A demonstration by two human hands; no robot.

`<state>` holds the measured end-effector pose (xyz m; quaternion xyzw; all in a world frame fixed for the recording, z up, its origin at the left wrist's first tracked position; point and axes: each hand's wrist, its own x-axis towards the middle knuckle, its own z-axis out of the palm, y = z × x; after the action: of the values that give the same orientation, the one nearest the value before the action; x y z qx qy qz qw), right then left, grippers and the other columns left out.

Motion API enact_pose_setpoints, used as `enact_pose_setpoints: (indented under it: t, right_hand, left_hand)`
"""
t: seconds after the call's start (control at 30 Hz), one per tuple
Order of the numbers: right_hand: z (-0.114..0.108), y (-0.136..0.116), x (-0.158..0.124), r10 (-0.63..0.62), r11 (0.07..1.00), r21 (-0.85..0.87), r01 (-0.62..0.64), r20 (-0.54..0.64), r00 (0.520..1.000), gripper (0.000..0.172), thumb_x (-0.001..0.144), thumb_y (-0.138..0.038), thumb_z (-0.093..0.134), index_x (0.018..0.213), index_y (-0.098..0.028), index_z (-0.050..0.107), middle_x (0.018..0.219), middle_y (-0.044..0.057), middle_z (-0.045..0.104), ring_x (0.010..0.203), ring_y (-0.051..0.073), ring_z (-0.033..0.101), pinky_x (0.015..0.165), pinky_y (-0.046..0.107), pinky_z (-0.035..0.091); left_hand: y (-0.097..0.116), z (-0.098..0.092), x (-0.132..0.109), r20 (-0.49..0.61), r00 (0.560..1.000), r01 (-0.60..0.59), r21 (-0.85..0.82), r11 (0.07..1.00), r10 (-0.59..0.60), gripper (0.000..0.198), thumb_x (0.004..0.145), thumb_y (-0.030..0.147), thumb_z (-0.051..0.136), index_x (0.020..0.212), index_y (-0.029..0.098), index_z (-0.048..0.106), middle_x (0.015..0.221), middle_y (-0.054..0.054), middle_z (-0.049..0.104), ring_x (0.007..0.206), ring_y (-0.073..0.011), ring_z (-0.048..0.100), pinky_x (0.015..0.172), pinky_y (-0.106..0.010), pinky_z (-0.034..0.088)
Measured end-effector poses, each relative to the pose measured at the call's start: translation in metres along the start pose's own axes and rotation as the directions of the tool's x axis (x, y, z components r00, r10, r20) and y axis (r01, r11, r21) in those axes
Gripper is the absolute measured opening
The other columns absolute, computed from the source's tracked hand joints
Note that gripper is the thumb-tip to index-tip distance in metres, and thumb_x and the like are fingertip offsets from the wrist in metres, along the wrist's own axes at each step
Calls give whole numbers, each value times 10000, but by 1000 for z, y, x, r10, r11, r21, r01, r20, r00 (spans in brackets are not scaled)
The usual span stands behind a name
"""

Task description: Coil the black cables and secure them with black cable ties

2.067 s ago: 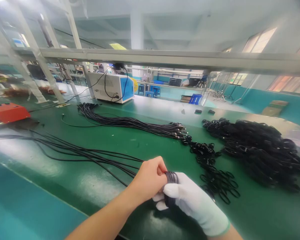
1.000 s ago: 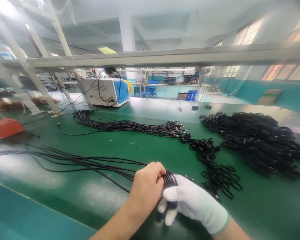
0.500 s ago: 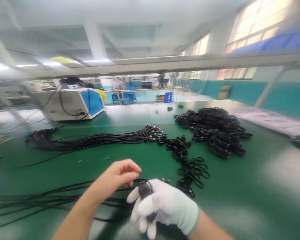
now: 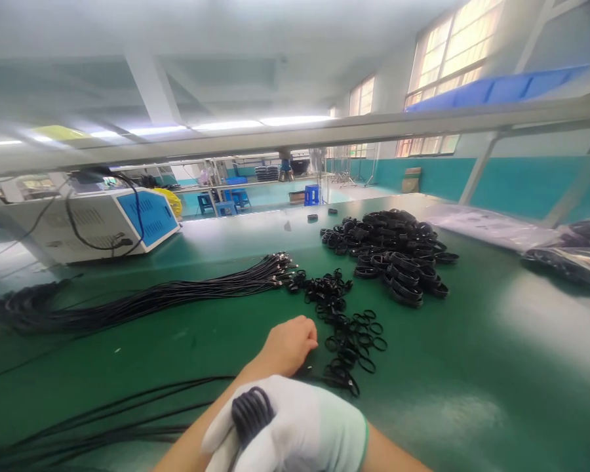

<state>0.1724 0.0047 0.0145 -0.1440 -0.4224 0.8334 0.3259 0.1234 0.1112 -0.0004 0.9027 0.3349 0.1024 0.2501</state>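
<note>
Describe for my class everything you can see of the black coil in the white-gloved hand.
The coil is slim black cable wound into several close, side-by-side loops, smooth and faintly shiny, like rubber or plastic. It is in the grip of the gloved right hand, white glove fabric touching it on both sides. Its loops arch upward, near the picture's bottom edge, left of centre, overlapping the left forearm in view. No tie shows on the visible part; its underside and ends are hidden.

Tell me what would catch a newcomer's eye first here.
Likely the white-gloved right hand, low in the middle, gripping a black coil. Just beyond, the bare left hand is beside the small loops. Next come the black heap, right of centre, and the machine at far left.
</note>
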Motion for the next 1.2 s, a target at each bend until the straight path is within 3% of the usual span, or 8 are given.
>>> enact_pose_setpoints:
  t: [0.2,0.4,0.57,0.77,0.87,0.97,1.03,1.2]
  right_hand:
    - [3,-14,1,-223,972,-23,234,-394,891,459,615,-237,722,1022,-115,549,819,62,640,519,128,595,396,217,479]
    - [7,-12,-6,-18,967,-254,14,-15,1000,439,710,-296,724,1080,-134,553,935,44,629,685,129,616,594,253,519]
    - [2,-10,-4,42,959,-280,-44,-15,999,274,891,-327,516,1087,-138,551,1038,63,590,855,165,599,723,345,525]
    - [7,-20,-10,-54,968,-250,26,-107,993,479,594,-215,777,1025,-146,581,891,12,644,627,90,596,574,201,498]
    - [10,-25,-5,-235,953,-278,120,-434,870,414,611,-165,677,1003,-162,545,783,-11,626,432,56,522,398,163,393]
    - [7,-25,4,-428,898,-415,146,-743,514,347,645,-250,628,959,-162,509,720,-19,591,367,65,477,343,193,357]
    - [3,-20,9,-496,863,-492,111,-789,362,401,632,-328,662,963,-161,508,747,-4,598,371,73,481,355,223,391]
    - [-6,2,10,-431,896,-426,122,-771,468,452,612,-377,729,967,-171,539,625,-27,578,376,98,479,352,236,395]
  left_hand:
    - [-34,-37,-33,-47,990,134,-55,989,-136,130,756,142,422,748,174,548,702,22,582,653,-129,532,571,-215,389]
    - [8,0,-15,-76,997,4,-110,994,-12,58,726,181,556,728,202,610,732,31,568,698,-137,517,633,-233,381]
    - [29,30,8,-65,998,-24,-188,982,12,95,686,117,585,678,209,608,714,36,523,676,-133,481,662,-256,347]
    - [5,7,10,-76,990,71,-481,874,-122,65,686,145,581,643,180,548,690,31,454,651,-120,416,646,-248,318]
    - [-10,-25,-15,-15,976,148,-688,711,-218,178,711,311,581,669,175,473,619,46,398,551,-98,365,547,-233,298]
    - [-12,-44,-54,32,964,169,-841,513,-264,277,719,420,564,717,179,428,636,50,390,518,-75,341,503,-215,282]
    - [-7,-43,-77,43,957,162,-899,406,-286,290,703,417,584,738,173,433,659,41,414,514,-63,351,498,-207,283]
    - [5,-16,-101,-19,919,106,-950,293,-393,190,644,302,600,675,151,487,595,25,488,468,-59,407,456,-197,280]
